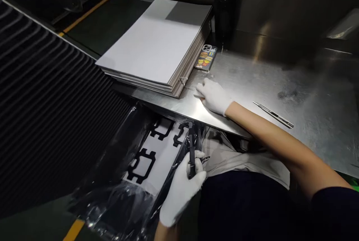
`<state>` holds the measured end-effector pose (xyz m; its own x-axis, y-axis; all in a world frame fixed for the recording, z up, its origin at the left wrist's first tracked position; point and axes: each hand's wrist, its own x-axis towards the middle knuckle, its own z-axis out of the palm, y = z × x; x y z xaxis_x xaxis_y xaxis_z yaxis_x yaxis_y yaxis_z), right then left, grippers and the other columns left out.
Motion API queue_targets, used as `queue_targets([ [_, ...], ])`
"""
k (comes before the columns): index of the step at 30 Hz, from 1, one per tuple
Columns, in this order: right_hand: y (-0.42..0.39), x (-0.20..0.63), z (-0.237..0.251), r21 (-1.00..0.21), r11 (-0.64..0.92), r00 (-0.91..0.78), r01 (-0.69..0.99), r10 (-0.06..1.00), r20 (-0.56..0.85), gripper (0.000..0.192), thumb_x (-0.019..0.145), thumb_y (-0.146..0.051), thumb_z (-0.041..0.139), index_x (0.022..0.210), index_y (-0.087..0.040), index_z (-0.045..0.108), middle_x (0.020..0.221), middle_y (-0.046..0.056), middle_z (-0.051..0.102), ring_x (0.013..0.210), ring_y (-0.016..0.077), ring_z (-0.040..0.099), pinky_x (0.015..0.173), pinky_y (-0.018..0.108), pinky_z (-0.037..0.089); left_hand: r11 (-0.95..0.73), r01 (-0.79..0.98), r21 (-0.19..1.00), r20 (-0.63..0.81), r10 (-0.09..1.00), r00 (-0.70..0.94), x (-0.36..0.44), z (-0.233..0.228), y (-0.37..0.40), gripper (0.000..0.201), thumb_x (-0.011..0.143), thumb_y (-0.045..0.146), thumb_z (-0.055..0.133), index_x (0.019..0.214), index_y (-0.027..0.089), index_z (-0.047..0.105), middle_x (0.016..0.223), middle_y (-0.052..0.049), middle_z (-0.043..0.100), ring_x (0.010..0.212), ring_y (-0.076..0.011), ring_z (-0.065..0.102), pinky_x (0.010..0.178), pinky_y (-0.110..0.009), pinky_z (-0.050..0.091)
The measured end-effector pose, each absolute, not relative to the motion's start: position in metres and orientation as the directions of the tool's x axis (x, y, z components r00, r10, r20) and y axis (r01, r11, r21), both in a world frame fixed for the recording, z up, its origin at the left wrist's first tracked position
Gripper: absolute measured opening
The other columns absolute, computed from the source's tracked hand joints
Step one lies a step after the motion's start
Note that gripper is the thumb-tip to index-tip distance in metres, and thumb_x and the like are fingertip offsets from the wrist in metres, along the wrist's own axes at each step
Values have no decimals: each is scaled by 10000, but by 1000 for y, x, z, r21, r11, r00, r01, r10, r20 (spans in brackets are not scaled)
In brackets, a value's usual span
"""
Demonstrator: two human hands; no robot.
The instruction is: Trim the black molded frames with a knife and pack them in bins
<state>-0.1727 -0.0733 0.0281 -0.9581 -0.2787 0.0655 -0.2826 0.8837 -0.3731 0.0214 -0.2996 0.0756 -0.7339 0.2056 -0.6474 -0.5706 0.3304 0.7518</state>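
Observation:
My left hand (183, 186), in a white glove, is closed around a black flat piece (192, 149) seen nearly edge-on. It is over the right side of a plastic-lined container (117, 200). Inside lies a white sheet (160, 162) bearing black notched frames (143, 166) that resemble the held piece in colour. My right hand (214, 97), also gloved in white, rests at the metal table's (244, 84) near edge, just right of a stack of white sheets (151, 42). Its fingers are curled together; whatever may be between them is too small to make out.
A phone in a food-print case (206, 58) lies beside the stack. Behind it stands a black bottle-like object (224, 9). A slim cutter knife (273, 114) lies on the table to the right of my forearm. Black ribbed material (50, 102) fills the left.

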Motion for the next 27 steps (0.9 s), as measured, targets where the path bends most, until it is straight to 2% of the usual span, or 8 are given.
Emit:
queue_targets([
  [3,-65,-99,39,-608,772,-982,-183,-177,71,262,988,-207,706,1248,-200,676,1413,155,599,1083,265,673,927,435,617,305,-572,761,-643,236,-729,22,72,-301,442,711,228,722,1149,225,666,876,4,666,809,-189,672,702,-280,548],
  [6,-65,-34,57,-749,605,-963,-269,-182,199,330,1005,-235,713,1330,-243,654,1462,125,605,1220,263,662,977,435,644,357,-516,778,-619,296,-728,19,65,-300,344,749,231,710,1091,233,676,839,20,655,766,-178,642,724,-295,568],
  [10,-73,3,68,-694,577,-902,-431,-310,302,290,1029,-188,663,1318,-222,667,1450,156,622,1268,282,659,1013,480,649,450,-404,796,-579,373,-725,12,59,-296,245,770,223,701,1013,233,671,775,32,625,733,-183,613,767,-330,580],
  [15,-71,3,69,-621,638,-882,-456,-415,222,242,1035,-191,697,1274,-165,667,1344,187,671,1127,281,688,918,479,667,519,-370,771,-599,391,-699,9,63,-287,254,799,222,656,1052,235,673,804,22,644,766,-205,651,736,-333,575],
  [21,-72,4,81,-706,512,-843,-490,-484,234,128,1070,-198,647,1193,-191,681,1186,105,705,996,211,684,886,402,651,510,-440,739,-644,343,-684,13,62,-286,251,788,225,671,1038,235,686,819,8,673,776,-221,675,715,-338,572],
  [23,-63,-14,75,-715,574,-913,-399,-325,249,199,1066,-234,659,1263,-213,680,1286,122,696,1085,245,685,955,450,642,476,-466,746,-642,328,-693,16,59,-289,302,788,238,684,1091,236,687,821,13,657,790,-217,666,753,-346,573],
  [25,-52,-50,60,-688,705,-978,-172,-41,203,282,1042,-251,694,1319,-203,681,1385,155,665,1227,305,656,1065,530,602,441,-483,757,-637,329,-697,19,57,-292,381,792,253,696,1173,240,673,816,31,625,779,-202,647,792,-353,575],
  [27,-47,-98,43,-627,779,-994,-8,60,88,308,1014,-224,724,1313,-157,699,1386,171,670,1301,334,630,1145,553,553,417,-495,763,-636,341,-693,21,57,-293,424,798,252,698,1221,243,656,803,46,595,756,-186,629,801,-352,575],
])
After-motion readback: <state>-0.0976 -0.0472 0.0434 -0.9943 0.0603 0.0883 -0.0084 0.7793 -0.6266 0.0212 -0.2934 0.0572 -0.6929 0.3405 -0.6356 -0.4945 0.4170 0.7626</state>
